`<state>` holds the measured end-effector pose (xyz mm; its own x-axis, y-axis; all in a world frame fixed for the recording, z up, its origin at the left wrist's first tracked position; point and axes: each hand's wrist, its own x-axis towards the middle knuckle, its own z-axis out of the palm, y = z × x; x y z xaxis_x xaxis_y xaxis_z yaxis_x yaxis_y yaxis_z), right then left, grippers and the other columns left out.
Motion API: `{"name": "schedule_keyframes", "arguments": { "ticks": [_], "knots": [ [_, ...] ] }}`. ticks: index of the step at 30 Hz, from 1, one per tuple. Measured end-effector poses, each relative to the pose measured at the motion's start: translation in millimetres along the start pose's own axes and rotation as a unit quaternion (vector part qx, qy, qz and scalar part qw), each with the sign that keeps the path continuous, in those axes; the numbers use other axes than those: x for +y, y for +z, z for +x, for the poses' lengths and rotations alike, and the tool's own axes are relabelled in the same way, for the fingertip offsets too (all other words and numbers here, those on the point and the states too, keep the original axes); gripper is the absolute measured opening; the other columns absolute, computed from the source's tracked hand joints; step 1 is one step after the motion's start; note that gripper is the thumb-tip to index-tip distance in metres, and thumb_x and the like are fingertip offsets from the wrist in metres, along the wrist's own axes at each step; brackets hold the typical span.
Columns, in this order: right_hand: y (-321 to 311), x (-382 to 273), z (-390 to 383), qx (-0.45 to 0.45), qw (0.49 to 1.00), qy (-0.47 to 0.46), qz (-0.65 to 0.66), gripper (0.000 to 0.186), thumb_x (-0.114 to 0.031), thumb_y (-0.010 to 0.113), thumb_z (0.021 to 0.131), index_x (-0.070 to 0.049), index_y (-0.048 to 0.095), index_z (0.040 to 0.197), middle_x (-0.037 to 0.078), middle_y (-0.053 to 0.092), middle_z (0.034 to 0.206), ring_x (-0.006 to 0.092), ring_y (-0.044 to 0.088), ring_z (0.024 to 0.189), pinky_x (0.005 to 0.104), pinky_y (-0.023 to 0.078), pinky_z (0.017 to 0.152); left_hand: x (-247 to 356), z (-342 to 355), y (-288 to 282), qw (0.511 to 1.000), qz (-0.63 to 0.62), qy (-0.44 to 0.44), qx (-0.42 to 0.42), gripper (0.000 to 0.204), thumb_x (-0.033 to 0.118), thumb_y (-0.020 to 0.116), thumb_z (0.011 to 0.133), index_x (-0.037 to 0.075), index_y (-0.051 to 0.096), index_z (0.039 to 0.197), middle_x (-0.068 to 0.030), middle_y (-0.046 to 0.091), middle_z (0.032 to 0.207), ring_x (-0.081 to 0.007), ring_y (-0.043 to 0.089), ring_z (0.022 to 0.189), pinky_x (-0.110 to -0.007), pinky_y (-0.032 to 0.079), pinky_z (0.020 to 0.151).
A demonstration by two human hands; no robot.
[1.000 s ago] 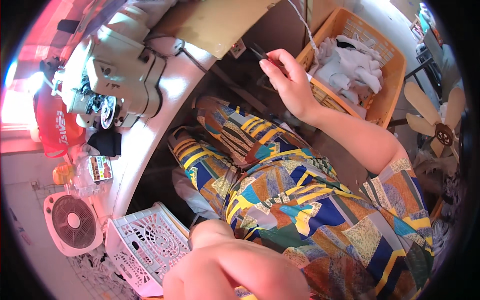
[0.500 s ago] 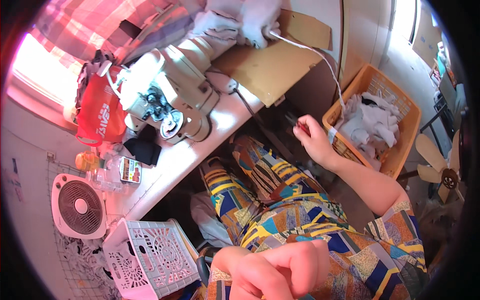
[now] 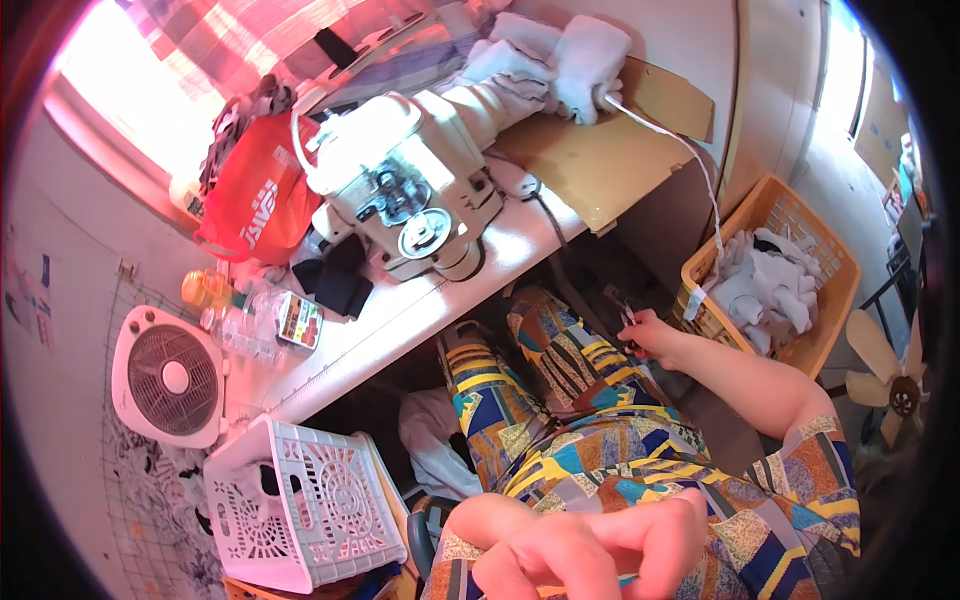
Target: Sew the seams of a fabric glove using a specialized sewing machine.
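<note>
Slim tool (image 3: 627, 315): in the right hand, beside the seated person's patterned trousers (image 3: 570, 365), its tip away from the body, presumably to spare the leg.
Right hand (image 3: 655, 338): fingers pinching the tool; the exact grip is too small for me to read.
Left hand (image 3: 600, 550): raised near my lens, fingers loosely curled; I cannot tell whether it holds anything.
Orange basket (image 3: 838, 318): just past the right hand, heaped with white fabric pieces (image 3: 770, 290), probably for easy reach.
Sewing machine (image 3: 400, 185): on the white table (image 3: 400, 310), apparently facing the seat.
</note>
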<state>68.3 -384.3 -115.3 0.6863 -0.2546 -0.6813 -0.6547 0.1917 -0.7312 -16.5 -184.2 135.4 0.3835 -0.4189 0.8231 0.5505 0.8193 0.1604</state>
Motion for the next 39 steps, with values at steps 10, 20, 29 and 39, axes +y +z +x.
{"name": "schedule_keyframes", "arguments": {
  "ticks": [10, 20, 29, 39],
  "knots": [
    [21, 9, -20, -0.017, 0.995, 0.031, -0.097, 0.085, -0.020, 0.068, 0.080, -0.014, 0.018, 0.148, 0.011, 0.052, 0.115, 0.0204, 0.054, 0.099, 0.0376, 0.043, 0.081, 21, -8, 22, 0.999, -0.035, 0.037, 0.010, 0.035, 0.044, 0.052, 0.093, 0.012, 0.062, 0.084, -0.0064, 0.043, 0.085, -0.0204, 0.035, 0.073, -0.035, 0.029, 0.070],
    [17, 15, -13, 0.012, 0.991, 0.003, -0.131, 0.083, -0.020, 0.068, 0.079, -0.012, 0.021, 0.147, 0.017, 0.044, 0.134, 0.0306, 0.039, 0.127, 0.0432, 0.030, 0.106, 27, -14, 21, 0.994, -0.037, 0.098, -0.017, 0.034, 0.047, 0.051, 0.093, 0.016, 0.063, 0.085, -0.0060, 0.042, 0.084, -0.0202, 0.035, 0.073, -0.034, 0.029, 0.068],
    [20, -3, -31, 0.002, 0.998, -0.032, -0.056, 0.077, -0.019, 0.066, 0.079, -0.009, 0.026, 0.144, 0.015, 0.049, 0.122, 0.0270, 0.043, 0.121, 0.0397, 0.033, 0.103, 30, 15, 35, 0.980, -0.050, 0.187, 0.048, 0.031, 0.039, 0.053, 0.093, 0.014, 0.060, 0.076, -0.0073, 0.042, 0.075, -0.0192, 0.033, 0.070, -0.033, 0.028, 0.065],
    [21, -16, -46, -0.027, 0.998, -0.045, -0.046, 0.073, -0.017, 0.064, 0.082, -0.010, 0.026, 0.144, 0.013, 0.050, 0.121, 0.0267, 0.042, 0.122, 0.0411, 0.028, 0.107, 31, 9, 12, 0.993, 0.024, 0.102, 0.058, 0.031, 0.035, 0.064, 0.090, 0.013, 0.055, 0.070, -0.0014, 0.053, 0.070, -0.0196, 0.042, 0.069, -0.032, 0.034, 0.058]
  ]
}}
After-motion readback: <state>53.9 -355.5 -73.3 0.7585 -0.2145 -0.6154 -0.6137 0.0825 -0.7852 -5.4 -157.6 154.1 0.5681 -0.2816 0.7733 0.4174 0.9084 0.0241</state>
